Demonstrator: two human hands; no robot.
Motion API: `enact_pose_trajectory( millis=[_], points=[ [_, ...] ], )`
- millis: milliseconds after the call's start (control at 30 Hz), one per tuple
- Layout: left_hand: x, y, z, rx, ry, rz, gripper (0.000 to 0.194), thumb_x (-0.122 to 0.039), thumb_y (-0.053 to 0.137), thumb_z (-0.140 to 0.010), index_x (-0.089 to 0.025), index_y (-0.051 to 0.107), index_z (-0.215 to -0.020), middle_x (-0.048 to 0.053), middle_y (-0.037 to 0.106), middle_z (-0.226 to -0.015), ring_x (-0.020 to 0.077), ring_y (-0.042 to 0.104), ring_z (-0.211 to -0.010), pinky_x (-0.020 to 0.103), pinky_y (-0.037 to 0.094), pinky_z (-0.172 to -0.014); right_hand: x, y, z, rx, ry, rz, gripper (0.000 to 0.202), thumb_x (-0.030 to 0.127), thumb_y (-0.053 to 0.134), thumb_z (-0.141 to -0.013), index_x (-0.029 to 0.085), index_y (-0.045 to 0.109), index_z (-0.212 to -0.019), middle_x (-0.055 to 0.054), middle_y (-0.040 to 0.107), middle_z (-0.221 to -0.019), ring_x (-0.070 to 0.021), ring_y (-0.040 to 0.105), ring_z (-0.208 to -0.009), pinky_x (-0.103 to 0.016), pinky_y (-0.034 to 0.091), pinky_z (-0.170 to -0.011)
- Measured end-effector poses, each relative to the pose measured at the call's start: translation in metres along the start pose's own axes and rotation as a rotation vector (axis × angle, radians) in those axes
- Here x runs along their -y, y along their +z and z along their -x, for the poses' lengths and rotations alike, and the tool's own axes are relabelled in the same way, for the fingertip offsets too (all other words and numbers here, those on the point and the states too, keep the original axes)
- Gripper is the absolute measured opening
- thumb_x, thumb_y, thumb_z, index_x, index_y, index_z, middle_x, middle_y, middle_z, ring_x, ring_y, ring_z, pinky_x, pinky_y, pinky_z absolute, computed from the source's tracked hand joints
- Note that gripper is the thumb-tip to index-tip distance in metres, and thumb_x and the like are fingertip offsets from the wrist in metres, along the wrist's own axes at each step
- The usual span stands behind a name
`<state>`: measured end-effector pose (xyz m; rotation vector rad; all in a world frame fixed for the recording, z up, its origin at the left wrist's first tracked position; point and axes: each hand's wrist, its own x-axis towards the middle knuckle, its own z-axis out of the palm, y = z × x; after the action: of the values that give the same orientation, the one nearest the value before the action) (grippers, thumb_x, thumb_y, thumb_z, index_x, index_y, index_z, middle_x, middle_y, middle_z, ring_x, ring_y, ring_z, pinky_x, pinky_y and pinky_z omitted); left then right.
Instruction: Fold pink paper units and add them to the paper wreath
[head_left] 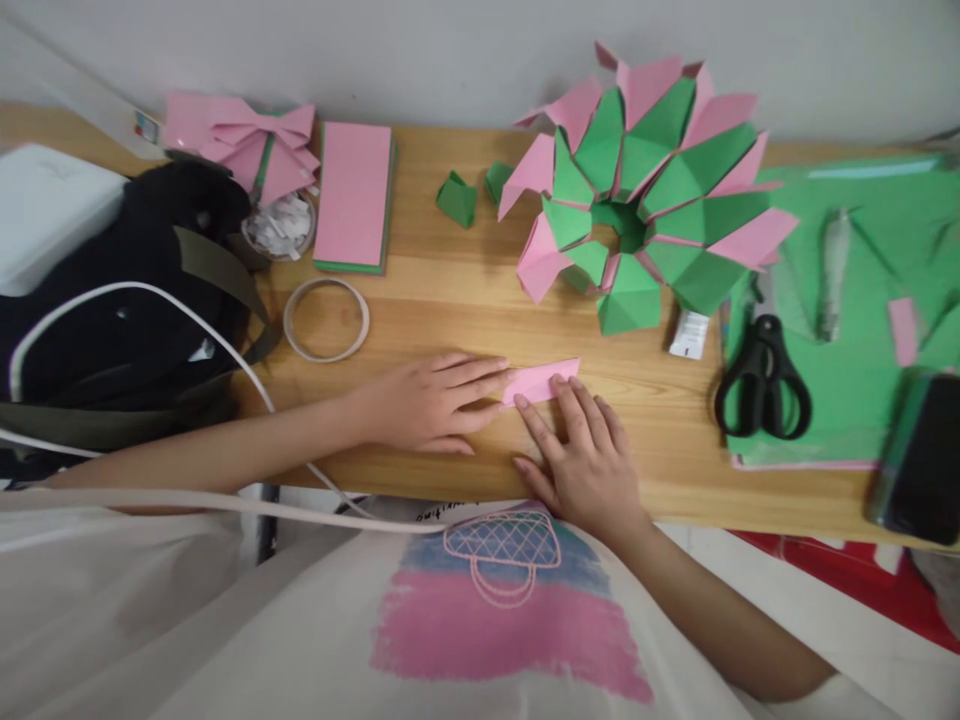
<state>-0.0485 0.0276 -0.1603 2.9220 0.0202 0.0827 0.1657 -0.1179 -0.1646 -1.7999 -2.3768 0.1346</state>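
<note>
A small folded pink paper strip (541, 381) lies on the wooden table in front of me, slightly slanted. The fingertips of my left hand (442, 400) touch its left end; that hand lies flat with its fingers apart. My right hand (589, 450) rests from below on the strip, index and middle fingertips pressing on its lower edge and right part, fingers spread and thumb out to the side. Beyond the hands stands a ring of folded green and pink paper pieces (679, 165).
Black scissors (763, 385) lie on a green sheet (840, 400) at the right, beside a dark phone (919, 455). Behind my left hand are a tape roll (327, 358), a pink paper stack (353, 195) and a black bag (112, 340). A white cable (225, 345) crosses my left forearm.
</note>
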Motion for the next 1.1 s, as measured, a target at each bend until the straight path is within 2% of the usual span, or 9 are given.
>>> enact_pose_trajectory(
  millis=[133,300,533,933,1100],
  points=[
    [0.003,-0.0006,-0.0001,0.018,0.022,-0.007,0.053,-0.055,0.045,-0.094,-0.013,0.06,-0.124,0.022,0.052,-0.142,0.0331,0.046,-0.135,0.046,0.041,-0.105,0.0005,-0.0001,-0.0004,-0.005,0.003,0.003,0.056,0.05,0.051,-0.092,0.022,0.052,-0.14,-0.018,0.046,-0.147,-0.0361,0.047,-0.131,-0.048,0.036,-0.104],
    [0.0051,0.0004,0.0003,-0.027,-0.002,0.039,0.058,-0.054,0.044,-0.094,-0.008,0.057,-0.128,0.021,0.055,-0.139,0.0317,0.047,-0.134,0.044,0.04,-0.106,0.0001,0.0004,-0.0005,-0.012,-0.001,0.007,0.056,0.051,0.052,-0.091,0.022,0.054,-0.138,-0.02,0.049,-0.143,-0.0363,0.048,-0.129,-0.049,0.038,-0.103],
    [0.01,-0.0021,0.0006,-0.007,0.069,0.026,0.052,-0.052,0.047,-0.094,-0.015,0.058,-0.129,0.022,0.054,-0.14,0.0338,0.047,-0.134,0.046,0.042,-0.102,0.0005,0.0012,-0.0004,-0.021,0.0,0.005,0.056,0.05,0.051,-0.091,0.021,0.052,-0.14,-0.022,0.048,-0.144,-0.0371,0.047,-0.13,-0.049,0.038,-0.104],
    [0.0111,-0.0014,0.0008,-0.01,0.053,0.014,0.046,-0.05,0.048,-0.094,-0.017,0.061,-0.123,0.018,0.056,-0.139,0.0317,0.046,-0.134,0.044,0.042,-0.101,0.0015,-0.0002,-0.0016,-0.008,-0.003,0.03,0.058,0.05,0.05,-0.092,0.019,0.05,-0.141,-0.022,0.048,-0.144,-0.0365,0.048,-0.129,-0.049,0.036,-0.104],
    [0.0111,0.0008,0.0011,-0.045,0.045,0.034,0.05,-0.05,0.045,-0.095,-0.013,0.059,-0.126,0.019,0.058,-0.137,0.0308,0.047,-0.134,0.043,0.04,-0.102,0.0027,0.0007,-0.0013,-0.022,0.0,0.04,0.057,0.05,0.051,-0.092,0.019,0.052,-0.139,-0.022,0.05,-0.142,-0.0362,0.048,-0.129,-0.048,0.036,-0.104]
  ],
)
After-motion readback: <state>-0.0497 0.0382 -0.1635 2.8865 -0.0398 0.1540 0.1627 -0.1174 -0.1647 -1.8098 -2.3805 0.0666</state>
